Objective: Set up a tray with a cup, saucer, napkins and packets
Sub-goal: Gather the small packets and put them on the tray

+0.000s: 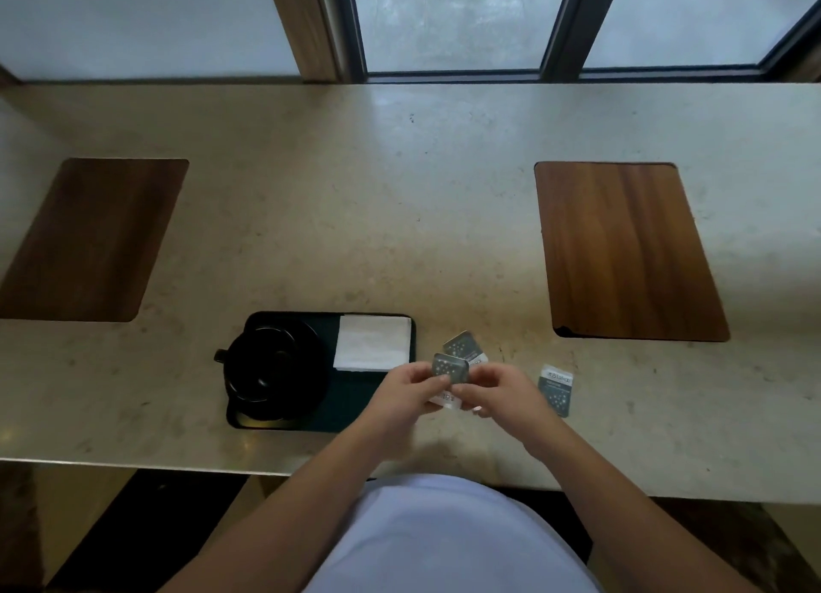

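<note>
Near the tabletop's (400,192) front edge, the black tray (355,410) already carried the cup (266,361) on its saucer (306,397) at its left end and folded napkins (373,342) at its far right corner. Both hands, left hand (402,397) and right hand (502,392), were closed on grey packets (449,369) just off the tray's right edge, probably squaring them for placing. One spare packet (555,389) lay flat further right.

Polished stone counter (400,192), matt wood insets (622,250), white paper napkin (373,342), glossy packets (449,370).
</note>
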